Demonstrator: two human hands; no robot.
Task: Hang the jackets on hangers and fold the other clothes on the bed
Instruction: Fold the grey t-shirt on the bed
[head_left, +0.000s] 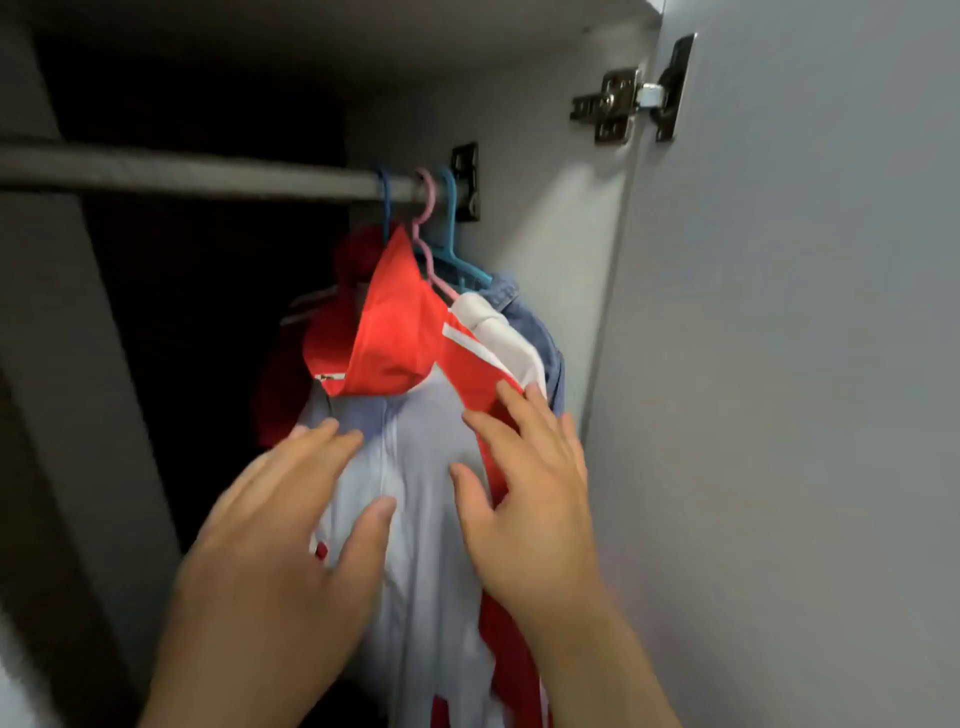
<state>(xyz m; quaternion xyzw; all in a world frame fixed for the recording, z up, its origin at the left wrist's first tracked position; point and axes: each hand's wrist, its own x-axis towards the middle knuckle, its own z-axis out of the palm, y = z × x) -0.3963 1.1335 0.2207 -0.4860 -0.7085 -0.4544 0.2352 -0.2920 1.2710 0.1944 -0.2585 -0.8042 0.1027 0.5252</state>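
Observation:
A red-and-light-blue jacket (415, 467) with a red hood hangs from a pink hanger (427, 228) on the wardrobe rail (182, 174). Behind it to the right hangs a denim jacket (535, 332) on a teal hanger (454, 244). A darker red jacket (301, 358) hangs further left on a blue hanger (385, 202). My left hand (280, 530) lies with spread, straight fingers against the jacket's pale front. My right hand (530, 488), fingers also straight, touches its red right side.
The open wardrobe door (805, 364) stands close on the right, with a metal hinge (634, 98) near its top. The wardrobe's left part is dark. A grey panel (67, 364) runs down the left side.

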